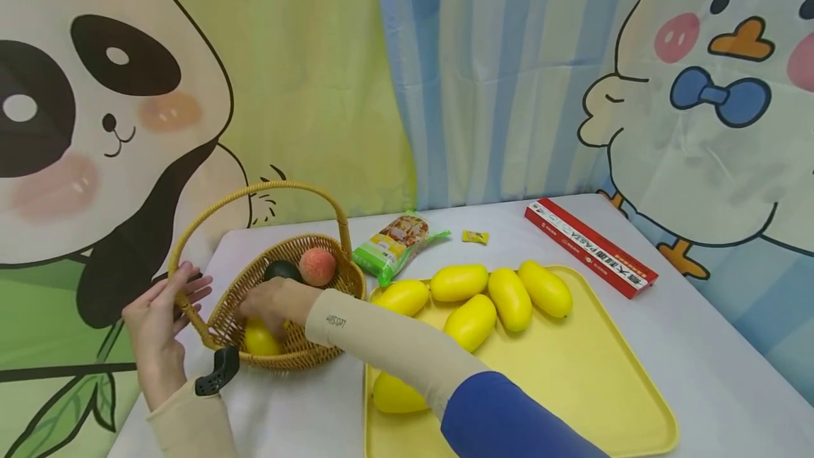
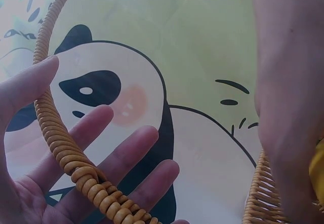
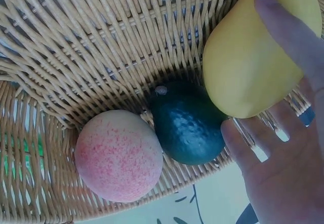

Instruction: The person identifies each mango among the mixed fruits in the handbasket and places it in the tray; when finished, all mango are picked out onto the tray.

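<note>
A wicker basket [image 1: 289, 359] with a tall arched handle [image 1: 248, 191] stands at the left of the table. My left hand [image 1: 155, 320] is at the handle's near side; in the left wrist view the handle crosses its palm, the thumb lies against it and the fingers are spread fairly straight. Inside the basket, my right hand [image 1: 276, 300] holds a yellow mango [image 3: 248, 62], thumb over its top and fingers around its other side. Beside that mango lie a dark green avocado [image 3: 187, 127] and a pink peach [image 3: 119, 155].
A yellow tray [image 1: 572, 373] bears several mangoes [image 1: 511, 299], partly covered by the right sleeve. Behind it are a green bread package [image 1: 397, 242], a small yellow packet [image 1: 475, 237] and a red pasta box [image 1: 588, 246]. Printed curtains hang behind the table.
</note>
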Available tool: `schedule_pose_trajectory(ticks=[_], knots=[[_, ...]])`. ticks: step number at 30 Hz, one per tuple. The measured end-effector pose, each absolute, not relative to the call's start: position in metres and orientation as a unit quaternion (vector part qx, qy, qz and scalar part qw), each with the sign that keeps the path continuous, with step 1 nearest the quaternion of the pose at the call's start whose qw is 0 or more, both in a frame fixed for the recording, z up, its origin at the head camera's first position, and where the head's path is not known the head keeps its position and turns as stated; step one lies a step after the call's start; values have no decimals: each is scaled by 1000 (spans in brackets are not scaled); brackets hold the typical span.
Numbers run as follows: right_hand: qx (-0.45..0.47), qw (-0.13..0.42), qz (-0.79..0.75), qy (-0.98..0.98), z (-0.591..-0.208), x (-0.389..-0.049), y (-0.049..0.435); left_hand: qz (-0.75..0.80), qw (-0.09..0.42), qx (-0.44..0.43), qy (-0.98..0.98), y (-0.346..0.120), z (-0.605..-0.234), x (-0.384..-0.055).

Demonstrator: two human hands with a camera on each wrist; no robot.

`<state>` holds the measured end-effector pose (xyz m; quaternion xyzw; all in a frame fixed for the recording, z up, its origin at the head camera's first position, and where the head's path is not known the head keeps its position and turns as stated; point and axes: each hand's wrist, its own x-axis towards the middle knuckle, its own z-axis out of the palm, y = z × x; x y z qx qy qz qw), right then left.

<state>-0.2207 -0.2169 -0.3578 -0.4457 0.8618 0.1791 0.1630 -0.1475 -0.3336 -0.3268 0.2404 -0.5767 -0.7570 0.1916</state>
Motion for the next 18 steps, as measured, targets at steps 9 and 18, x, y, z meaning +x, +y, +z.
schedule_pose_trajectory(ticks=[9, 18], knots=[[-482, 125, 147, 855, -357, -213, -202, -749, 194, 240, -586, -333, -327, -147], [-509, 90, 173, 839, -358, -209, -194, -750, 197, 236, -585, -334, -327, -146]])
